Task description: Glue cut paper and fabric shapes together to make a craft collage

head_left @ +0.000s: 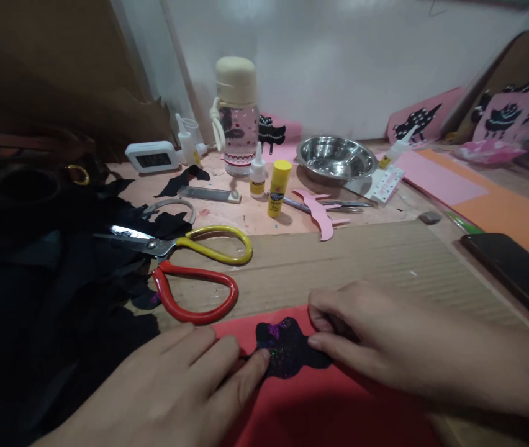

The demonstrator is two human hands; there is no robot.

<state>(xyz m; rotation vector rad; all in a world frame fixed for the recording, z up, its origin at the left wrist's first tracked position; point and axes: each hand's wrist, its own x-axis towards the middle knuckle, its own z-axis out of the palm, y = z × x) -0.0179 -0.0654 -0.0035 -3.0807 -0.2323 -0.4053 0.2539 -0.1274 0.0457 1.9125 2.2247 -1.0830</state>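
A black fabric cutout (287, 351) with wavy edges and purple and green glitter lies on a sheet of red paper (325, 403). My left hand (190, 372) is closed at its left edge, the thumb pressing on the glittery surface. At the right edge my right hand (357, 329) is closed too, its fingers curled and the thumb tip on the black piece. Both hands partly cover the red paper. Just beyond my left hand lie scissors (164, 251) with one yellow and one red handle, blades apart.
Black fabric scraps (59, 310) heap up on the left. Cardboard (362, 261) lies under the work. Behind stand a yellow glue stick (278, 189), a small glue bottle (257, 177), a water bottle (236, 118) and a steel bowl (336, 158). A black phone (516, 273) lies at right.
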